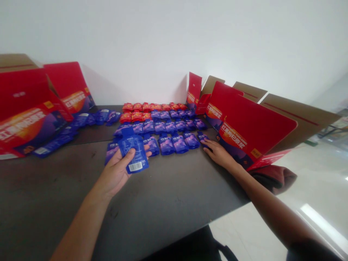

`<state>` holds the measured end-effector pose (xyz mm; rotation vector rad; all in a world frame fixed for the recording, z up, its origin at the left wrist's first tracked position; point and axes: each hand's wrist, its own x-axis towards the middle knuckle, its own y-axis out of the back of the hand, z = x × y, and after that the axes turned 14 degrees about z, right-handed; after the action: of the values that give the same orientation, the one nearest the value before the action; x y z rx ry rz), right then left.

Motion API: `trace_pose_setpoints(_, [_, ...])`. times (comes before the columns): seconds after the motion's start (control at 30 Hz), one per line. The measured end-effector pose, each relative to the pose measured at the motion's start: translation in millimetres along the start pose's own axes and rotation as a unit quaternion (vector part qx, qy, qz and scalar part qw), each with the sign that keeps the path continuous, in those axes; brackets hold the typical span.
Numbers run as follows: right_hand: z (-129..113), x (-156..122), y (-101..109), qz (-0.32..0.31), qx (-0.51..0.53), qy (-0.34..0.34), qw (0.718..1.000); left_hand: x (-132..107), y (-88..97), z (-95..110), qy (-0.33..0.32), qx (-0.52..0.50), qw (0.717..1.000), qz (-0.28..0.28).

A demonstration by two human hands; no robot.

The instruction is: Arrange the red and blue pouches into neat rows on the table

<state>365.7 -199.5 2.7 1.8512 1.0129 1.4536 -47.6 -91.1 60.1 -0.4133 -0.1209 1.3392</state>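
My left hand [118, 170] is closed on a blue pouch [135, 154], its thumb across the back printed with small text and a barcode. It is raised in front of the left end of the nearest row. My right hand [217, 152] lies low on the table with its fingers stretched out, the fingertips touching a blue pouch [201, 137] at the right end of that row. Its thumb is apart from the fingers. Beside it in the row lie more blue pouches [179, 143], flat and face up. The held pouch hides part of the row's left side.
Behind are further rows of blue pouches [170, 127] and red pouches [156, 107]. Open red cartons stand on the right [250, 127] and left [24, 105]. Loose blue pouches [102, 116] lie by the left carton. Dark cloth [277, 177] sits at the table's [163, 203] right edge.
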Motion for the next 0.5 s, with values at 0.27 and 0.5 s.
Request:
trace_pose_setpoints(0.27, [-8.6,-2.6,-2.4,0.028,0.013,-0.006,1.0,0.5,-0.1,-2.3,0.008,0.017,1.0,-0.003])
trace_pose_setpoints(0.5, [-10.5,1.8,-4.0,0.03,0.027,-0.005,0.999,-1.5,-2.5,-2.7,0.019,0.015,1.0,0.004])
